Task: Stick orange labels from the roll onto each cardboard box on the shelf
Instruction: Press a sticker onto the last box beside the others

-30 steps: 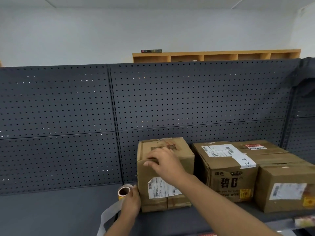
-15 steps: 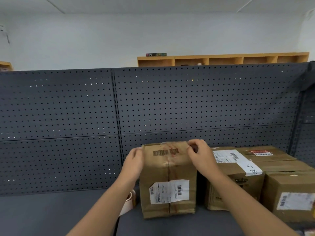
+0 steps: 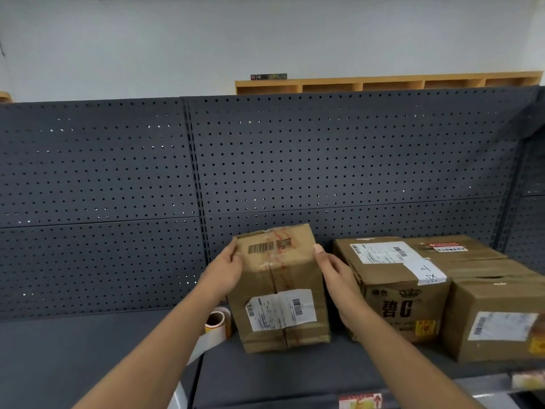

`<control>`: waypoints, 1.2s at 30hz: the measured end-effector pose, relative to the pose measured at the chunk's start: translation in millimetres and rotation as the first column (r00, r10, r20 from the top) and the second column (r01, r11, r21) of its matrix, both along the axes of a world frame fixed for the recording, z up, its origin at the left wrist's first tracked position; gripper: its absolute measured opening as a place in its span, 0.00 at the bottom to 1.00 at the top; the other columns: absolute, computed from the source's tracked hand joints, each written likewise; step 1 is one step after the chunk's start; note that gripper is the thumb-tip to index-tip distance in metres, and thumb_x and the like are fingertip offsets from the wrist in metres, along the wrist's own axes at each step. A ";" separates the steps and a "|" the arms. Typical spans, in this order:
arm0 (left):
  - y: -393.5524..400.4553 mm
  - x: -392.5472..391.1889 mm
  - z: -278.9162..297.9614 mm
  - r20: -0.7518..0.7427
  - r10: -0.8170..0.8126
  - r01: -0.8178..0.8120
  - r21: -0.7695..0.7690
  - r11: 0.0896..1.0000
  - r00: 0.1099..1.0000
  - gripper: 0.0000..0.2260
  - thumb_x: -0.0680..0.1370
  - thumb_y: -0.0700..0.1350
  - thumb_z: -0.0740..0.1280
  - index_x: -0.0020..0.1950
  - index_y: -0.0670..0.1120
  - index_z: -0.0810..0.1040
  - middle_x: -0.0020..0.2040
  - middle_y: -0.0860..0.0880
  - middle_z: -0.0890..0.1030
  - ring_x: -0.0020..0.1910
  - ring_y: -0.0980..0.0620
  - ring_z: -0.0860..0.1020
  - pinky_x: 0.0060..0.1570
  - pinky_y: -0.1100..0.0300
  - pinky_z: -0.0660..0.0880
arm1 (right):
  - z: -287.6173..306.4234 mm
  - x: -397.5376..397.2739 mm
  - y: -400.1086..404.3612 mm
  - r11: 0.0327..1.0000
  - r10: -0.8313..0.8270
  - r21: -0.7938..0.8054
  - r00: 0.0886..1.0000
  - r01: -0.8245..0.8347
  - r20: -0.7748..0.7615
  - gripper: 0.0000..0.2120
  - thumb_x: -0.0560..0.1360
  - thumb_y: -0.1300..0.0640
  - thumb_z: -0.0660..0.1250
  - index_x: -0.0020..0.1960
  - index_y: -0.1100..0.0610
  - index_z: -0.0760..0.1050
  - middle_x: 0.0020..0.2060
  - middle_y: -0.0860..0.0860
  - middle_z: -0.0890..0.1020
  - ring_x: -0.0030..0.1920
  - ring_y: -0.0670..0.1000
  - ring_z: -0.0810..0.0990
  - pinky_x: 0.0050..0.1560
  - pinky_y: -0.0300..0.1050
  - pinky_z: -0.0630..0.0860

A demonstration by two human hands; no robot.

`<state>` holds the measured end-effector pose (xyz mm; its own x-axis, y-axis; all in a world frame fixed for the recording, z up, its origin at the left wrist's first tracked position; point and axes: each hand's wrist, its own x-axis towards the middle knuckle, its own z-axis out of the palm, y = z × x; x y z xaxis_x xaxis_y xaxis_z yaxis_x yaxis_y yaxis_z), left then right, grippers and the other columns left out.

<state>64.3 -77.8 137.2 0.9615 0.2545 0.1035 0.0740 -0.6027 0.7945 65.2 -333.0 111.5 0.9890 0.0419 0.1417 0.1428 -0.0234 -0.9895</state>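
Note:
A tall, worn cardboard box stands on the dark shelf, tipped slightly back. My left hand presses its upper left side and my right hand its right side, so both hands hold it. The roll of orange labels lies on the shelf just left of the box, behind my left forearm, with white backing paper trailing toward me. Two more cardboard boxes stand to the right: a middle box and a right box, each with an orange label low on the front.
A dark perforated back panel rises behind the shelf. A wooden cubby unit shows above it against a white wall. Price tags sit on the shelf's front edge.
My left hand let go of the label roll, which now lies on the shelf, and moved to the box's left side. My right hand slid from the top to the right side; the box tilted back.

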 end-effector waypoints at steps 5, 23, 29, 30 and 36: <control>1.5 -14.0 -3.8 0.070 0.063 -0.030 -0.400 0.916 0.996 0.21 0.88 0.49 0.56 0.82 0.56 0.63 0.68 0.52 0.75 0.51 0.56 0.77 0.46 0.56 0.77 | 24.7 -1.9 16.9 0.998 0.016 0.054 1.000 -0.017 0.026 0.32 0.71 0.27 0.68 0.64 0.47 0.83 0.56 0.44 0.86 0.62 0.47 0.82 0.66 0.49 0.77; 2.6 -24.8 -135.8 -0.109 0.183 -0.209 -0.651 0.730 0.977 0.11 0.86 0.44 0.61 0.61 0.49 0.82 0.61 0.45 0.82 0.59 0.44 0.80 0.61 0.43 0.79 | 25.9 -11.3 76.9 0.652 0.256 -0.742 0.876 0.156 0.409 0.25 0.83 0.42 0.61 0.77 0.49 0.70 0.75 0.48 0.73 0.76 0.52 0.64 0.74 0.49 0.62; 14.7 -15.2 -143.1 -0.066 0.184 -0.195 -0.339 0.920 0.981 0.17 0.80 0.31 0.58 0.53 0.43 0.86 0.51 0.45 0.84 0.54 0.44 0.80 0.57 0.49 0.78 | 17.5 1.7 86.5 0.590 0.298 -0.793 0.871 0.154 0.391 0.28 0.81 0.40 0.63 0.76 0.54 0.73 0.75 0.49 0.73 0.76 0.51 0.64 0.74 0.46 0.62; 18.7 -16.4 -146.1 -0.062 0.174 -0.184 -0.272 0.945 0.983 0.17 0.79 0.31 0.59 0.52 0.45 0.86 0.50 0.46 0.85 0.54 0.43 0.81 0.58 0.47 0.79 | 14.8 2.5 89.3 0.573 0.307 -0.803 0.865 0.165 0.397 0.28 0.81 0.39 0.63 0.76 0.53 0.73 0.75 0.49 0.74 0.76 0.51 0.64 0.73 0.46 0.62; 27.8 -43.2 -131.8 0.164 0.287 -0.259 -0.174 0.950 0.944 0.13 0.79 0.34 0.64 0.47 0.49 0.83 0.42 0.51 0.85 0.43 0.53 0.82 0.39 0.59 0.77 | -9.6 6.4 108.1 0.486 0.351 -0.834 0.815 0.263 0.461 0.31 0.77 0.35 0.58 0.60 0.58 0.85 0.56 0.54 0.86 0.61 0.57 0.80 0.61 0.56 0.79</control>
<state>21.0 -50.0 5.4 0.8202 0.5307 0.2136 0.0628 -0.4546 0.8885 71.6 -224.9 101.9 0.7435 0.4812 0.4644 0.6218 -0.7530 -0.2152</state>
